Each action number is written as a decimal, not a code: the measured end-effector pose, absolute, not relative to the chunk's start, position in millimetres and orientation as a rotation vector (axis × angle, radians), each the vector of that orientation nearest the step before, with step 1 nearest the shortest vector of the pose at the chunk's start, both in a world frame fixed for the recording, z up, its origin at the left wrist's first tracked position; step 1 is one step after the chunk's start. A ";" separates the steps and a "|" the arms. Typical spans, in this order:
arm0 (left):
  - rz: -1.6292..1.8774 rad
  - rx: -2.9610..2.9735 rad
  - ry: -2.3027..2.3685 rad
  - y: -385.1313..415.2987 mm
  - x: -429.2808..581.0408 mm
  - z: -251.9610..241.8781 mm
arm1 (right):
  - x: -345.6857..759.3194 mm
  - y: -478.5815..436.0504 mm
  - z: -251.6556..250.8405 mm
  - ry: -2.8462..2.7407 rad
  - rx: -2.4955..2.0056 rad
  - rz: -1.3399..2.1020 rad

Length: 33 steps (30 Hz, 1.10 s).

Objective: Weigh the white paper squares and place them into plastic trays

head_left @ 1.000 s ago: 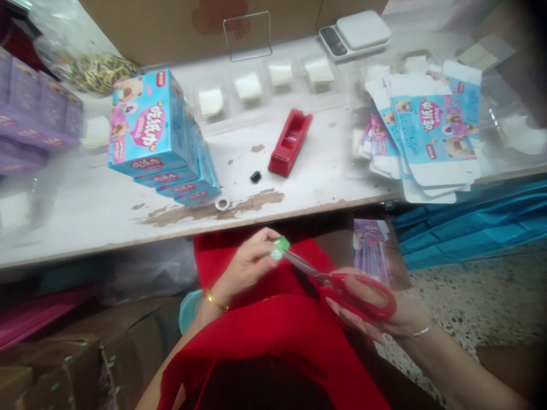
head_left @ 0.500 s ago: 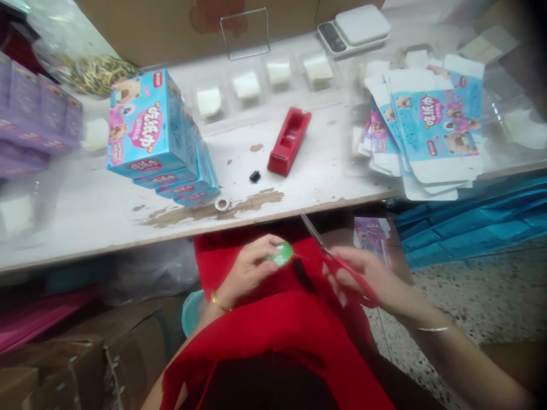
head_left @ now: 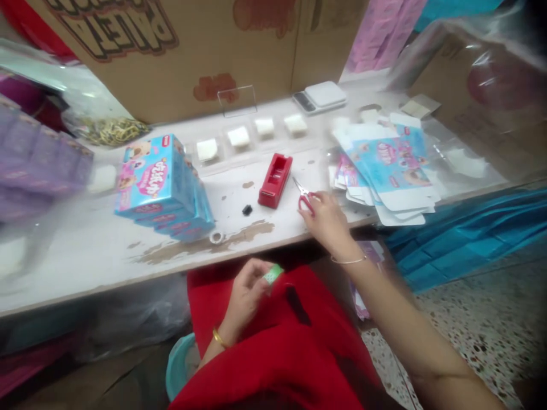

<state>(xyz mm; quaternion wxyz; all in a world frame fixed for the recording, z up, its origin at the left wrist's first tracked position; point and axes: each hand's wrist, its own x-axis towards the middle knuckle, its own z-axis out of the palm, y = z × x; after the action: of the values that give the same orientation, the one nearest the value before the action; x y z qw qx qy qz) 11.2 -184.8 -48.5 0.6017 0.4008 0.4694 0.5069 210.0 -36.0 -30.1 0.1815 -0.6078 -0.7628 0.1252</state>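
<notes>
Over the red cloth on my lap, my left hand is closed on a small green roll with white marks, which looks like a roll of tape. My right hand reaches over the tabletop with its fingers on the red handles of a pair of scissors. The scissors' blades point away from me, toward the back of the table. Just left of them lies a red tape dispenser, its hollow facing up. A small black piece and a white ring lie nearer the front edge.
Stacked blue boxes stand on the left, with purple boxes beyond them. Flattened blue cartons are piled right of my right hand. A white scale sits behind, before a large cardboard box. A teal bin stands below.
My right hand has carried the scissors from above my lap forward onto the tabletop. My left hand still holds the green roll over my lap. The view has tilted up.
</notes>
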 end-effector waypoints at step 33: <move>0.606 2.611 1.385 -178.6 -1.7 -0.3 | 204.6 -148.2 -11.6 -2.534 -1.010 0.653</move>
<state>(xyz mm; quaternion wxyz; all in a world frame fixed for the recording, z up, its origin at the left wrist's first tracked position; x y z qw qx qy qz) -1.7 -178.6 -0.3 0.0622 0.8638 0.4580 0.2006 204.6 -148.2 -11.6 0.1673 -0.3550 -0.8907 0.2295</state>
